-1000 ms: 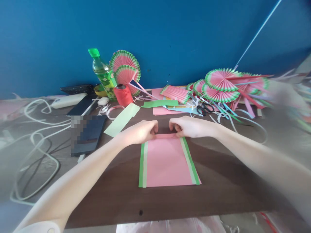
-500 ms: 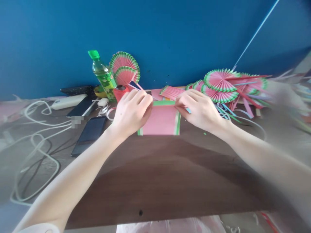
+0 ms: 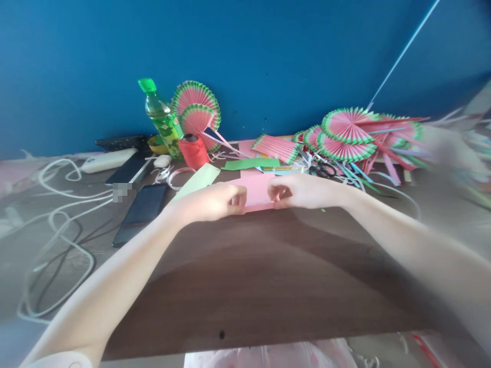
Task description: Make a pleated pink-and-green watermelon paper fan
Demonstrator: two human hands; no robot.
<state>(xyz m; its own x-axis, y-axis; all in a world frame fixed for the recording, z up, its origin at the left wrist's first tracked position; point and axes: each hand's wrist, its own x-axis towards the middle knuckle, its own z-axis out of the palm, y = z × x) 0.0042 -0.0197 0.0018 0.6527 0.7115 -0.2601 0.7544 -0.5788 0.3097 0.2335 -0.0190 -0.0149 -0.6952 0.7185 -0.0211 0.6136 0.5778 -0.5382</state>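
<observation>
A pink paper sheet lies on the dark wooden table, far from me, with its near edge folded. My left hand pinches the sheet's left end with closed fingers. On the sheet's right end my right hand pinches in the same way. Most of the sheet's green side strips are hidden by the hands.
Behind the hands lie green paper strips, black scissors, a red thread spool, a green-capped bottle and several pink-green paper fans. At the left are a black phone, white cables and a power strip.
The sheet was flat and long a second ago, then lifted and turned over away from me; now it lies further back, and both hands have come down to pinch its near edge.
</observation>
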